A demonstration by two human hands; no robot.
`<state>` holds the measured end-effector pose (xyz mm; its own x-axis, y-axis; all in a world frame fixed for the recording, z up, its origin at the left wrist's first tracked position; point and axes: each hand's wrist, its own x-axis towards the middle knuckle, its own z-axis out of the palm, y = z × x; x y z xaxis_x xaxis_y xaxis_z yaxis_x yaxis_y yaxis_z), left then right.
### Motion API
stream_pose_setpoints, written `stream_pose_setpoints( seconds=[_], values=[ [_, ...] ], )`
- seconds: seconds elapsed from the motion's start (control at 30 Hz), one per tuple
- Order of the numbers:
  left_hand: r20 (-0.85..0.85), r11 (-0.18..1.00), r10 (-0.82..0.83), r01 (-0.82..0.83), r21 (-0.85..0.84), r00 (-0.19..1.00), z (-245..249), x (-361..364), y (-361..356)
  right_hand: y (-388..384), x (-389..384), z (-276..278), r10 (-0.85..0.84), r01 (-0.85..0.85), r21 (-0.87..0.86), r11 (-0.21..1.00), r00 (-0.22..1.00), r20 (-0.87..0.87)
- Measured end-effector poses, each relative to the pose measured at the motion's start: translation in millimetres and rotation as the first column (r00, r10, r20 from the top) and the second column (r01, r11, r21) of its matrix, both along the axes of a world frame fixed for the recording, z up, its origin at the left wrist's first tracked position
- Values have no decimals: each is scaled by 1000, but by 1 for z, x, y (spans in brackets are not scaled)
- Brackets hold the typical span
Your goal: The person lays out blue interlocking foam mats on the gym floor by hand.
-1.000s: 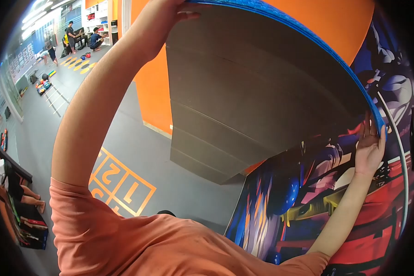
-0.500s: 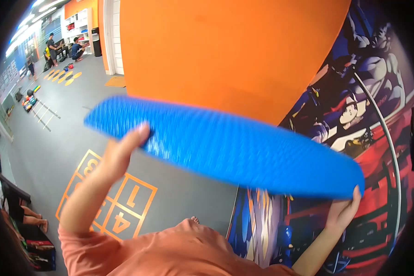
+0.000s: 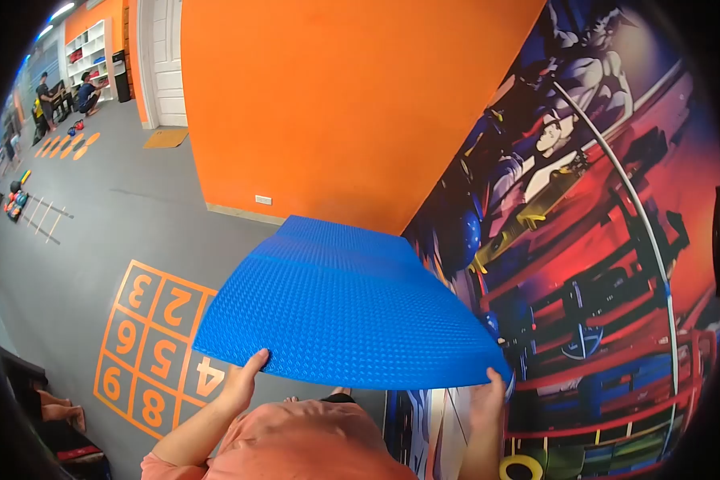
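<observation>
A blue textured foam mat (image 3: 352, 312) stretches out in front of my body, its far end toward the corner where the orange wall meets the mural. My left hand (image 3: 246, 380) grips the near edge toward its left, thumb on top and fingers underneath. At the near right corner, my right hand (image 3: 488, 400) is closed on the mat with the thumb over the edge. A crease runs across the mat toward its far end, and its far part slopes down toward the floor. The mat hides the floor below it.
Orange number squares (image 3: 160, 344) mark the grey floor at left. An orange wall (image 3: 352, 104) stands ahead, a mural wall (image 3: 600, 264) at right. Two people (image 3: 86, 94) are by white shelves (image 3: 88, 56) far left. A seated person's bare feet (image 3: 64, 412) show lower left.
The mat has come down and nearer to my body, and its far part now extends away from me toward the wall corner. Both hands have lowered and drawn closer together, still holding it.
</observation>
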<state>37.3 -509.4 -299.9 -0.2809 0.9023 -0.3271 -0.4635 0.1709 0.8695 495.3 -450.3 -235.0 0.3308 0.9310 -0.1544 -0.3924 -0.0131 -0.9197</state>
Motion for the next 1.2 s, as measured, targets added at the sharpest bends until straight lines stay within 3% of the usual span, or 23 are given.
stream_pose_setpoints(
  seconds=[0.1,0.13,0.2,0.3,0.4,0.47,0.5,0.57,0.63,0.7,0.73,0.77,0.83,0.87,0.9,0.93,0.97,1.03,1.1,1.13,1.2],
  values=[
    [107,990,-40,54,-129,993,-34,11,-32,-34,9,-49,-16,3,-138,990,995,-95],
    [64,987,-55,64,-146,996,-64,11,-41,-44,10,-66,-22,9,-136,991,995,-98],
    [45,980,-35,44,-194,998,-76,19,-57,-61,13,-99,-105,61,-331,942,988,-116],
    [31,970,-35,41,-239,999,-103,30,-80,-88,31,-161,-96,45,-385,922,989,-115],
    [-87,967,21,-43,-250,996,-118,46,-110,-117,37,-194,-59,-8,-428,904,988,-143],
    [21,949,-60,64,-310,998,-151,46,-130,-139,45,-228,-29,-46,-467,883,988,-153],
    [22,948,-53,58,-312,998,-168,50,-141,-156,30,-205,-7,-48,-512,858,994,-105],
    [366,860,89,113,-497,926,-211,62,-166,-177,43,-260,3,-101,-569,816,985,-171],
    [385,855,70,143,-498,920,-262,72,-188,-199,49,-317,-138,-88,-650,755,947,-288],
    [265,793,15,149,-590,964,-298,81,-226,-236,65,-372,-149,-74,-680,730,953,-263],
    [317,750,-34,234,-619,948,-322,77,-250,-255,70,-394,-181,-16,-717,697,963,-198],
    [309,749,-25,223,-624,951,-327,82,-274,-263,69,-403,-203,37,-736,676,969,-138],
    [260,671,-43,221,-707,965,-322,93,-322,-299,69,-400,-170,-19,-796,605,974,-153],
    [391,614,-44,334,-715,919,-311,92,-345,-315,72,-403,-133,-91,-838,538,973,-190],
    [389,616,-42,330,-715,920,-302,91,-368,-332,77,-409,-101,-158,-871,465,968,-229],
    [339,648,-112,327,-688,934,-296,88,-396,-348,84,-420,-99,-161,-870,466,968,-232],
    [284,674,-179,328,-662,942,-302,81,-426,-369,90,-434,-167,-129,-897,423,962,-217],
    [288,748,-77,246,-616,955,-329,59,-494,-413,97,-449,-236,-105,-924,367,951,-201],
    [303,708,114,136,-693,946,-305,42,-552,-454,96,-452,-205,-117,-929,351,958,-198],
    [294,707,111,133,-695,949,-304,31,-575,-472,94,-451,-191,-123,-930,347,961,-199],
    [218,615,346,-45,-787,912,-317,10,-637,-515,95,-452,-165,-127,-935,332,968,-190]
  ],
)
